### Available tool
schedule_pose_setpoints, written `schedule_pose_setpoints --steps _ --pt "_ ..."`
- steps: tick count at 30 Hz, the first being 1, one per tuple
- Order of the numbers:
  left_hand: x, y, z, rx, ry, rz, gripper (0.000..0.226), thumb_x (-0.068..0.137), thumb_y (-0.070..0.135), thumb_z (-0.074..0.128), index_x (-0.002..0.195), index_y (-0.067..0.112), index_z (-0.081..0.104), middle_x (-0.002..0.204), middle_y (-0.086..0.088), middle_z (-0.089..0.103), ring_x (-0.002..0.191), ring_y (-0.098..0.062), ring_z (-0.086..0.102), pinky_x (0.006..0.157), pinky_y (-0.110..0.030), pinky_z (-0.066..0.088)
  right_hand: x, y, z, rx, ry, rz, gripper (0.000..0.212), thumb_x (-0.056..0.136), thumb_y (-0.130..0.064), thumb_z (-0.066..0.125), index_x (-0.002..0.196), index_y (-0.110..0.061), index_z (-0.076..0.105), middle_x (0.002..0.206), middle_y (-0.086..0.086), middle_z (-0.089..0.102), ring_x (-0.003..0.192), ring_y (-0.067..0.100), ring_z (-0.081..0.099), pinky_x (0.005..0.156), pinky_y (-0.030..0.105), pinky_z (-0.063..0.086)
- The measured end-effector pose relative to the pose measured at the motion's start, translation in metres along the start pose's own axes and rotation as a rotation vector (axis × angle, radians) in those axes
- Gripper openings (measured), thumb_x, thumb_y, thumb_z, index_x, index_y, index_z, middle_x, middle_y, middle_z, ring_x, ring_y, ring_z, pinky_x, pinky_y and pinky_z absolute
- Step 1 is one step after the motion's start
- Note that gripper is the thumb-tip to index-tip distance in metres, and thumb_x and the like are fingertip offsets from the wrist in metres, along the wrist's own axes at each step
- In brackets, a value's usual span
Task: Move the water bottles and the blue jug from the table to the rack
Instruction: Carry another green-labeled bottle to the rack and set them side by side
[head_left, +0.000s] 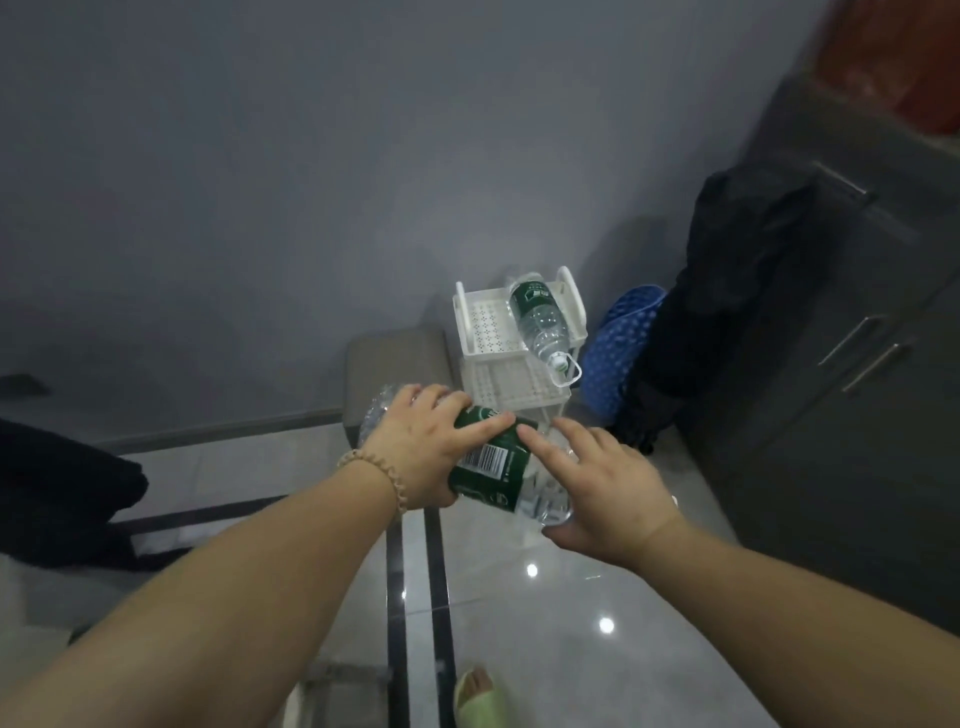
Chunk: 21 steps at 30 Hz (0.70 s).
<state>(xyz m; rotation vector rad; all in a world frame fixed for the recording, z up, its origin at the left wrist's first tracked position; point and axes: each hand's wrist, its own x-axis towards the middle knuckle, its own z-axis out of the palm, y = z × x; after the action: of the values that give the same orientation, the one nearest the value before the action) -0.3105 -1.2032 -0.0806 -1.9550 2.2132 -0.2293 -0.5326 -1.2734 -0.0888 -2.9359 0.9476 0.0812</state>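
Note:
I hold a large clear water bottle with a green label (493, 467) sideways in front of me, just short of the white rack. My left hand (426, 447) grips its label from above. My right hand (602, 483) supports the bottle's clear right end from the side and below. A second bottle of the same kind (537, 319) lies tilted on the top tier of the white plastic rack (480, 322), its cap and carry loop hanging over the front right corner. No blue jug shows clearly.
A glass table edge with dark frame (415, 571) runs below my arms. A grey stool (397, 358) stands left of the rack. A blue dotted object (618, 338) and black cloth (727, 291) lie right of it, against dark cabinets (857, 364).

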Motion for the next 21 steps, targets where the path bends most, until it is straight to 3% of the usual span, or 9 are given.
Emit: schedule_pose_setpoints --steps 8,14,21 --pt "0.133 -0.074 0.018 0.008 -0.046 0.135 0.104 0.067 0.067 0.065 0.139 0.045 -0.007 0.142 -0.01 0.034 0.127 -0.032 0.033 0.107 -0.051 0.026 0.112 0.058 0.001 0.081 -0.046 0.11 0.109 0.058 -0.056 0.075 0.148 -0.033 0.017 0.144 0.012 0.039 0.114 0.032 0.05 0.082 0.044 0.051" --pt "0.223 -0.11 0.044 -0.007 -0.133 0.127 0.104 0.068 0.064 0.065 0.139 0.044 -0.009 0.144 -0.012 0.03 0.13 -0.033 0.029 0.109 -0.053 0.022 0.197 0.119 0.027 0.139 -0.054 0.085 0.114 0.067 -0.062 0.066 0.143 -0.04 -0.016 0.151 0.01 0.025 0.124 0.033 0.039 0.093 0.045 0.045" --pt "0.314 -0.165 0.075 0.034 -0.276 0.253 0.101 0.073 0.055 0.068 0.139 0.045 -0.007 0.143 -0.011 0.031 0.13 -0.033 0.028 0.11 -0.053 0.02 0.275 0.144 0.059 0.287 -0.044 0.141 0.116 0.07 -0.066 0.06 0.137 -0.041 -0.031 0.151 0.009 0.023 0.124 0.032 0.038 0.088 0.042 0.047"
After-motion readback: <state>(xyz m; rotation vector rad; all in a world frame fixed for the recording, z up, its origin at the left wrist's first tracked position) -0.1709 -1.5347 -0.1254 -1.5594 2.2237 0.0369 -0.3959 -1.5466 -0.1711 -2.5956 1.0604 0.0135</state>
